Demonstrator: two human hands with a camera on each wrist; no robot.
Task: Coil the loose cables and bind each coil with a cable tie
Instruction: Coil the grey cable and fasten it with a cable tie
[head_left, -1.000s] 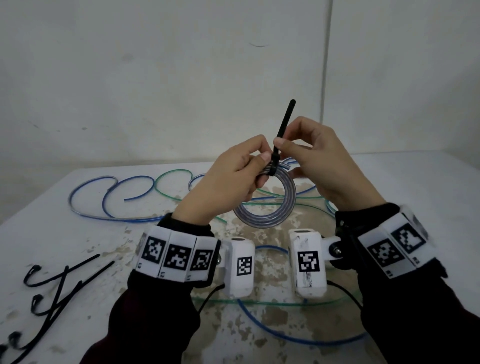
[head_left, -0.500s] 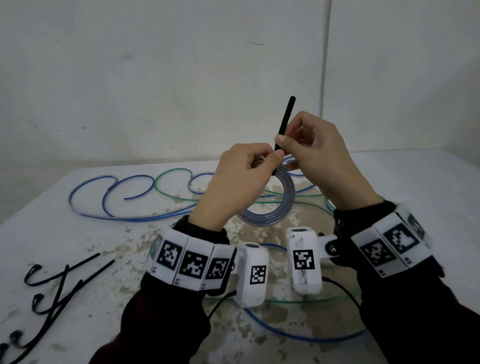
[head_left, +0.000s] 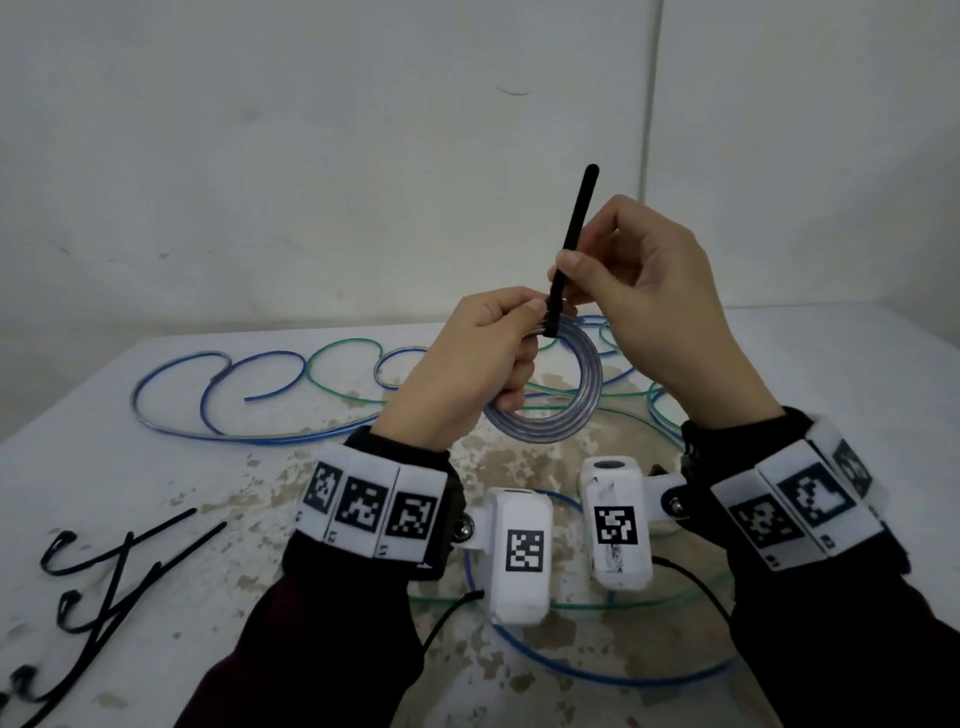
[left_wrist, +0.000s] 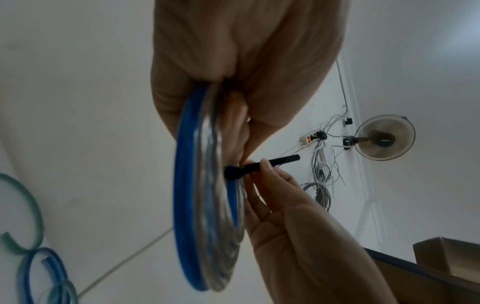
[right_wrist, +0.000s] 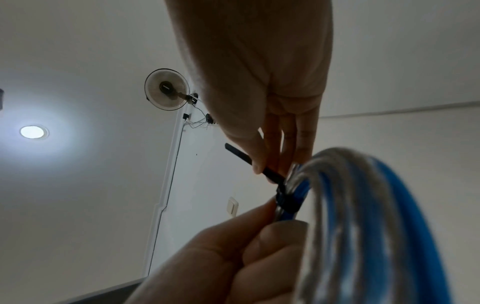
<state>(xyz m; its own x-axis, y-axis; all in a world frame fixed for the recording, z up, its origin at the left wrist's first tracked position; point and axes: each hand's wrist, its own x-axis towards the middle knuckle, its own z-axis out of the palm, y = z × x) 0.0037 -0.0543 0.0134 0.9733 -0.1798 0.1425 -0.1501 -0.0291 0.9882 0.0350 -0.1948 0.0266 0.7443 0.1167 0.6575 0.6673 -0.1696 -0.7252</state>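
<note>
Right hand pinches the black tie by its upright tail; left hand grips the coil at its top, beside the tie's head. Coil: clear-and-blue cable in several turns, banded by the tie, held above the table. Loose cables lie beyond.

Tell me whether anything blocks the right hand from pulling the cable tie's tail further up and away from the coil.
Nothing visible does. The right hand pinches the cable tie just above the coil, which the left hand holds. The tail points up into open air above the table.
</note>
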